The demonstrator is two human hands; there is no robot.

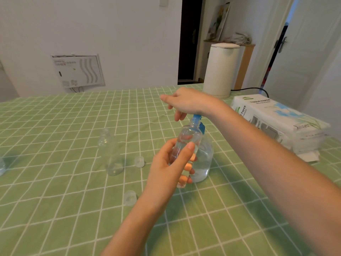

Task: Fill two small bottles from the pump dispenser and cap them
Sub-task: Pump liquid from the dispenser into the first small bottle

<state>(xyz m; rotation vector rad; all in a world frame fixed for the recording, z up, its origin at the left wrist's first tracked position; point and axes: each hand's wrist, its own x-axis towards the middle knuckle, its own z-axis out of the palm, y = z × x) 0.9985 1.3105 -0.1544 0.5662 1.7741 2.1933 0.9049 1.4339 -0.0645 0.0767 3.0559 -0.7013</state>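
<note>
Desk (55, 200): green checked cloth.
Pump dispenser (204, 159): upright, centre-right of the desk.
R hand (186, 102): I see the palm on the blue pump head, fingers loose, gripping nothing.
L hand (166, 167): curled round small bottle (188, 137), neck at spout.
2nd bottle (110, 152): uncapped, standing further left.
Far cap (139, 161): beside 2nd bottle.
Near cap (130, 198): by L wrist.

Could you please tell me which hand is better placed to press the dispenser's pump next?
Right. The right hand rests on top of the blue pump head, so it probably only needs to push down. The left hand is busy gripping the small bottle.
</note>
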